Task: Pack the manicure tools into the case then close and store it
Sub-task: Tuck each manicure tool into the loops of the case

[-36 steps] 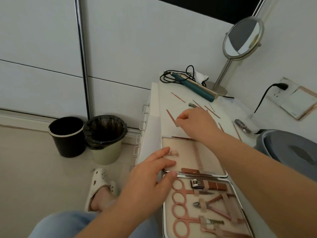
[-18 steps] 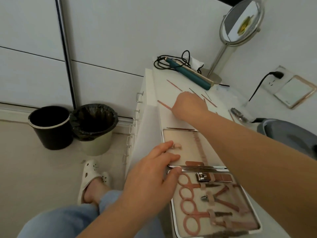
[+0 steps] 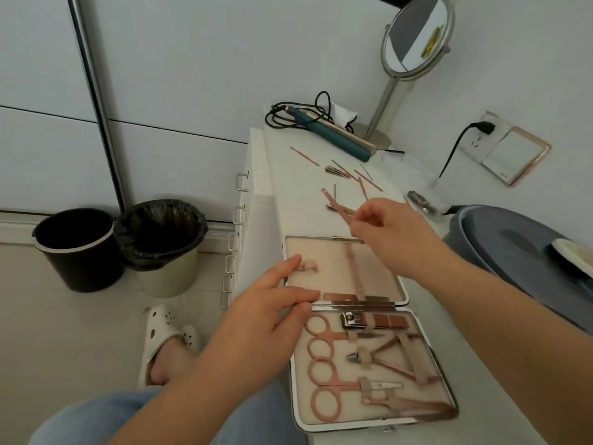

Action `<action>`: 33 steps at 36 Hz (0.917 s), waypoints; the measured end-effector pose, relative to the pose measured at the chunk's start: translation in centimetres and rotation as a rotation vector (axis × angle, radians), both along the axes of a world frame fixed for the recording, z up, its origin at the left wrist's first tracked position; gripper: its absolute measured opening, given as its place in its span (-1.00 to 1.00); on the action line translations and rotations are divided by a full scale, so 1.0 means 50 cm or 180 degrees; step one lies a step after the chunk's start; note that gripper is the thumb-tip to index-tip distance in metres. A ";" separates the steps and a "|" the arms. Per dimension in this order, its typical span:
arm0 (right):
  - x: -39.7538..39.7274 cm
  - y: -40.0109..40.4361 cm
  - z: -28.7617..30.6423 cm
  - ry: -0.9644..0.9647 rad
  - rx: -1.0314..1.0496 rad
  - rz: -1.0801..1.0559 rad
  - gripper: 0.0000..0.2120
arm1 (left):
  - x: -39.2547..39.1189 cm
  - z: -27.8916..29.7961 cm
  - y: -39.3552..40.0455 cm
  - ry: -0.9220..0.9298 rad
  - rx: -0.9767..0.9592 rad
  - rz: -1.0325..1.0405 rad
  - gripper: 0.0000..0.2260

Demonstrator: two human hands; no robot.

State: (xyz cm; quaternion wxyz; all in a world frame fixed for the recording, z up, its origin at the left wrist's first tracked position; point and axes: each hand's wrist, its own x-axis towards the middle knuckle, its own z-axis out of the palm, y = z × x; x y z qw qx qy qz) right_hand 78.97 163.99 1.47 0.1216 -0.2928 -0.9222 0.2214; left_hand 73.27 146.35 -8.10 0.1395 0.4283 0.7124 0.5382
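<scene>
- My right hand (image 3: 390, 234) is pinching a thin flat rose-gold metal tool (image 3: 335, 203) between thumb and fingers, holding it up just past the far edge of the case, tip pointing away and to the left.
- My left hand (image 3: 268, 319) lies flat with relaxed fingers on the left edge of the open white hard-shell manicure case (image 3: 398, 423), right at the hinge, gripping nothing.
- Near half of the case: I count two pairs of rose-gold scissors (image 3: 324, 329) (four finger rings), one silver nail clipper (image 3: 354, 320), one rose-gold cuticle nipper (image 3: 385, 358), all under beige straps. One more piece sits along the near edge, too blurry to name.
- Far half (image 3: 378, 252) holds one flat strip by the hinge, otherwise bare beige lining.
- Beyond the held tool, about six slim rose-gold sticks (image 3: 304, 155) plus a small clipper-ish thing (image 3: 333, 170) are scattered loose; can't get an exact count.
- It all sits on a narrow white drawer unit (image 3: 256, 187) against a pale wall, with a teal hair straightener (image 3: 330, 133) and round standing mirror (image 3: 415, 36) at the back.
- On the floor: two bins, one black (image 3: 77, 248), one cream with a black liner (image 3: 163, 248).
</scene>
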 end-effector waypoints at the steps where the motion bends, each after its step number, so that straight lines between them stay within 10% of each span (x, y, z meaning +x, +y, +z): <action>1: 0.020 -0.002 0.002 -0.0026 -0.0086 0.0017 -0.90 | -0.003 0.000 -0.005 -0.0006 0.0025 -0.0008 -0.80; 15: 0.214 -0.057 -0.005 0.0456 -0.1904 0.0081 -0.92 | 0.037 0.058 -0.027 0.0285 -0.0209 0.0218 -0.58; 19: 0.216 -0.082 -0.004 0.0705 -0.2251 0.0206 -0.90 | 0.061 0.096 -0.010 0.0916 -0.0242 0.0131 -0.87; 33: 0.254 -0.050 -0.031 0.1307 -0.2985 -0.0104 -0.79 | 0.068 0.101 0.014 0.0596 -0.0528 0.0378 -0.84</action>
